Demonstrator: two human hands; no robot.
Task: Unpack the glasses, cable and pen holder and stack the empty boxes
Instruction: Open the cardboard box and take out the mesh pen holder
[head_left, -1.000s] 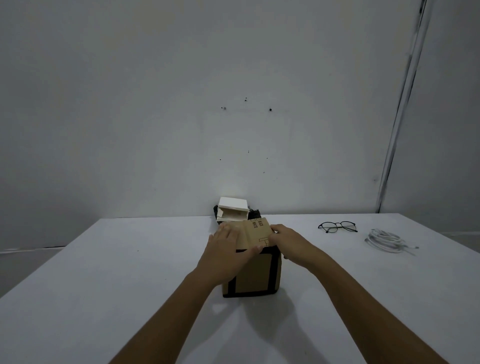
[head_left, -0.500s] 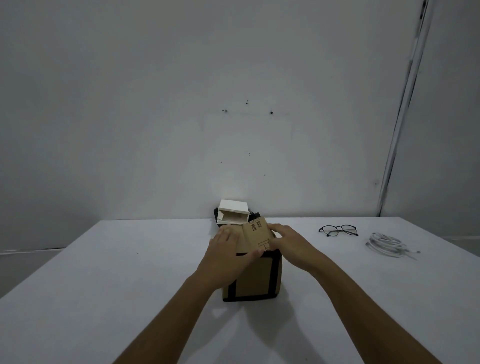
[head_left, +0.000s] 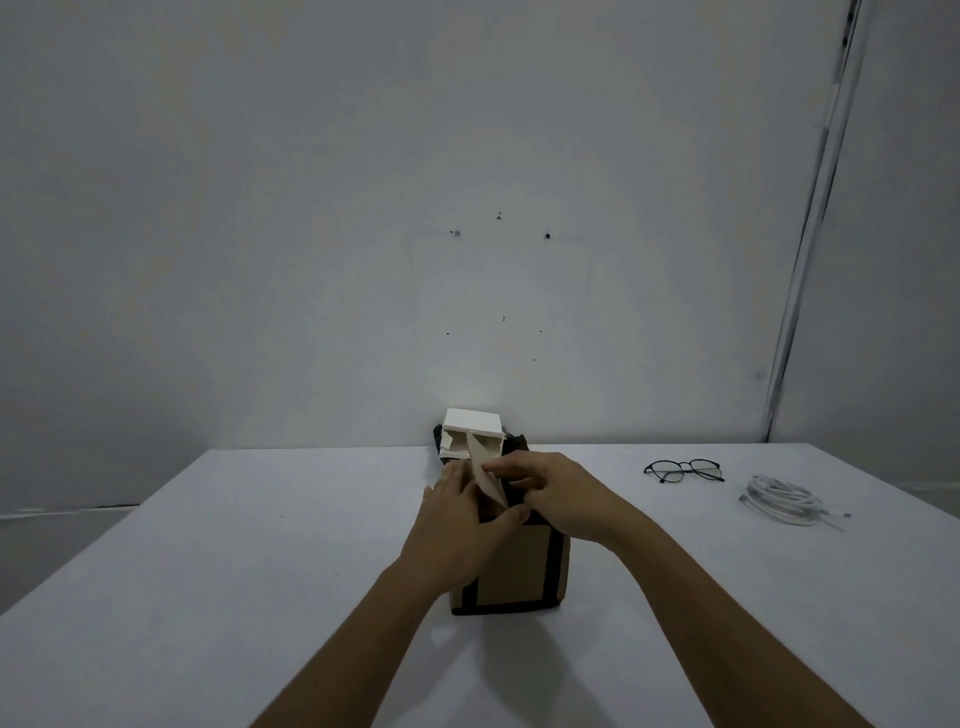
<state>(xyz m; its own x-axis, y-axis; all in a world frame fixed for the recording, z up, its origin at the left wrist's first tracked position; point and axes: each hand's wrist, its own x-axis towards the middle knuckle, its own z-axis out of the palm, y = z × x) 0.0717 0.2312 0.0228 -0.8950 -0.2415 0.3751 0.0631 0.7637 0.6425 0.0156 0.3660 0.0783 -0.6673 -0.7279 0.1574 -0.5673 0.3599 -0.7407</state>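
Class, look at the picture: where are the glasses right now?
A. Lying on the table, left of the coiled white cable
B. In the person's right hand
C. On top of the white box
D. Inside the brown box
A: the glasses lie on the table, left of the cable, away from both hands.

On the table (head_left: 208, 571), a smaller box (head_left: 471, 441) sits seemingly just behind the cardboard box (head_left: 511, 569); glasses (head_left: 683, 470) and cable (head_left: 782, 499) lie right.

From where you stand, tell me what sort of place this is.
Probably a plain room set up as a work or recording space: a bare white table against an unfurnished grey wall, holding only glasses, a coiled cable and a cardboard box.
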